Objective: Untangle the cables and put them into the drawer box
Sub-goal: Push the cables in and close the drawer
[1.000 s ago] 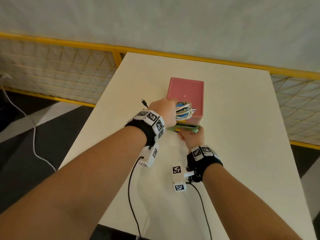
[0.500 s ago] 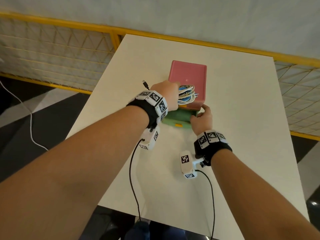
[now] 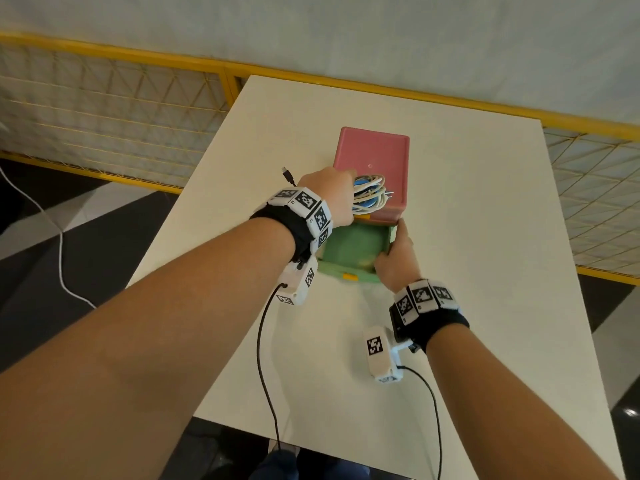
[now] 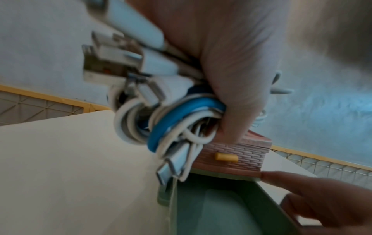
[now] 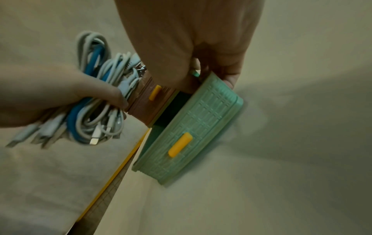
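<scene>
Two hands share the work: the left grip (image 3: 334,199) clenches the coiled cables (image 3: 369,195), while the right grip (image 3: 394,258) holds the green drawer (image 3: 349,245) open just below. Next, I judge, lower the cables in.

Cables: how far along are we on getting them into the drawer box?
Done: the green drawer is pulled open, the right hand gripping its side. In hand: the left hand grips the coiled cables above it. Left: drop them in, then probably close the drawer.
</scene>
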Available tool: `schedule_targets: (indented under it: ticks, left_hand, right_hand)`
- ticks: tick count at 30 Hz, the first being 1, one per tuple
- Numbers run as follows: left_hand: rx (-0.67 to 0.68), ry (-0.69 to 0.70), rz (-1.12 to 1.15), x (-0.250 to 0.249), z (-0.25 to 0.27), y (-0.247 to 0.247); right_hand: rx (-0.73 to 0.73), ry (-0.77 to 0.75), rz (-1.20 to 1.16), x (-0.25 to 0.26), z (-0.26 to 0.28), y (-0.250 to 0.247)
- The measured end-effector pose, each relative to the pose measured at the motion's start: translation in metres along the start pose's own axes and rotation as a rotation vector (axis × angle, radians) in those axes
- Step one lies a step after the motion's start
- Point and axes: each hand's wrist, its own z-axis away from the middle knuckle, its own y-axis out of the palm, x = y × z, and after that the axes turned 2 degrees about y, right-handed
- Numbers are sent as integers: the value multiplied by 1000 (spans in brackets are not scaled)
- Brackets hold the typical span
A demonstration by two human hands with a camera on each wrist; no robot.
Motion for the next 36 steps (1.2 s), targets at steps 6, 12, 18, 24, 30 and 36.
schedule_targets:
  ticks: [6,12,18,24,30,36]
  left_hand:
    - [-88,2,118,0,21,4]
    - [46,175,-321,-17,49,45]
    - [147,34,-399,-38,17,64]
    - [180,-4,-465,-52,11,72]
    - [331,59,-451,-35,8,56]
    - [195,54,-414,-40,16,76]
  right_hand:
    - [-3,-92,14,-18,16,4]
    - [-39,-188,137,-18,27,2]
    - [-98,-372,314,-22,33,5]
    - [-26,-315,482,-21,35,4]
    - [90,-279,724,-2,32,-1]
    - [71,-314,632,-9,35,-1]
